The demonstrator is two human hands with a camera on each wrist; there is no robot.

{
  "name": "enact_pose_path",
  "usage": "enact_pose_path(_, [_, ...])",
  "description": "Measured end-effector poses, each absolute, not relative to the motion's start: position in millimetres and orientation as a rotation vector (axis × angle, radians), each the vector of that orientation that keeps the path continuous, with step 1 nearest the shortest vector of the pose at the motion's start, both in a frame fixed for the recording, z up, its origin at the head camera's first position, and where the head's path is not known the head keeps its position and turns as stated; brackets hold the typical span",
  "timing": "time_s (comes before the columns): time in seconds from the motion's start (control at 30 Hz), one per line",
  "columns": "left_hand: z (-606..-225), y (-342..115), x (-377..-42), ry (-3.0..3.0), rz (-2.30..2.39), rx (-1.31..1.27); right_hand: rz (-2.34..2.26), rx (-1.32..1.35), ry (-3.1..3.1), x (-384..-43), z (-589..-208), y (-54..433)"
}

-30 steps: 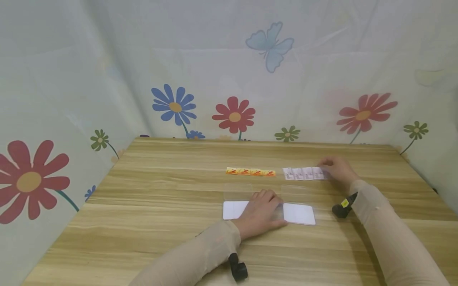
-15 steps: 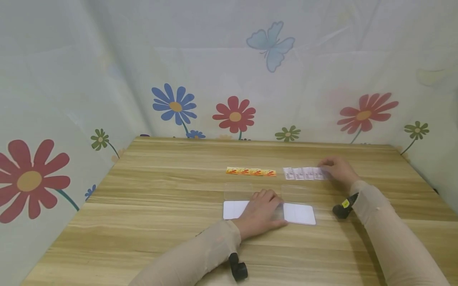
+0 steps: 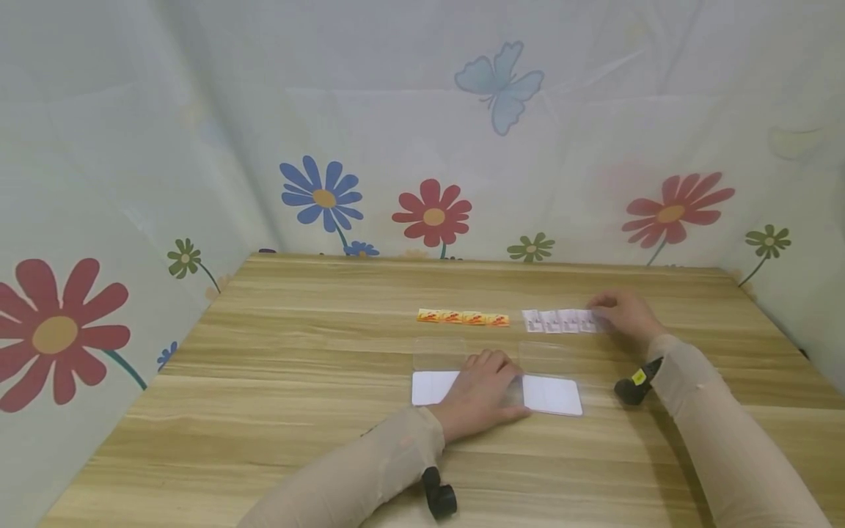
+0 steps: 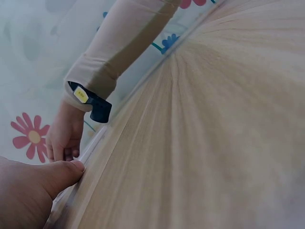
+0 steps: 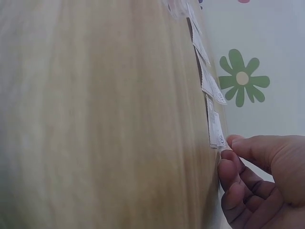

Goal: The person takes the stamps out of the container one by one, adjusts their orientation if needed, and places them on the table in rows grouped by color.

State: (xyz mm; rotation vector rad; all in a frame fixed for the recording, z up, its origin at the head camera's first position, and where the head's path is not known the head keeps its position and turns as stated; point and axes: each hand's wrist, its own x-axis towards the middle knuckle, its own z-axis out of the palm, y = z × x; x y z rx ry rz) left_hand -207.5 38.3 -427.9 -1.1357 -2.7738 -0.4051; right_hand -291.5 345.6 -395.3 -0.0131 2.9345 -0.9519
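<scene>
Left hand: the left hand (image 3: 480,392) lay palm down, fingers straight and relaxed, on the near middle of the table (image 3: 297,411). It rested on the clear tray (image 3: 496,361), between the tray's two white cards (image 3: 551,394); nothing was gripped.
Right hand: the right hand (image 3: 620,312) sat on the far right of the table, fingers curled. In the right wrist view the thumb and fingertips (image 5: 234,143) pinched the right end of the white sachet strip (image 5: 213,125).
White sachet strip: the strip (image 3: 560,320) lay flat on the table, running left to right, just beyond the clear tray's right half. Its right end was under the right hand.
Orange sachet strip: the orange sachet strip (image 3: 463,317) lay flat in line with the white one, just left of it, apart from both hands.
Clear tray: it lay flat with its far edge near both strips. The left wrist view showed the left thumb (image 4: 56,175) against its edge.
Wrist units: a dark camera unit (image 3: 635,381) hung under the right sleeve.
Backdrop: a flower-printed cloth (image 3: 422,147) enclosed the table on the left, far and right sides.
</scene>
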Motion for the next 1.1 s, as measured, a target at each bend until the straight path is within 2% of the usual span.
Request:
enact_pose_path(0.53, [-427,39,-205,-2.757,-0.411,-1.124,-1.043,0.017,2.891,-282,-388,348])
enact_pose_path(1.1, [-429,39,-203,-2.782,-0.444,-1.14,-0.979,-0.174,3.033,-262,-392,352])
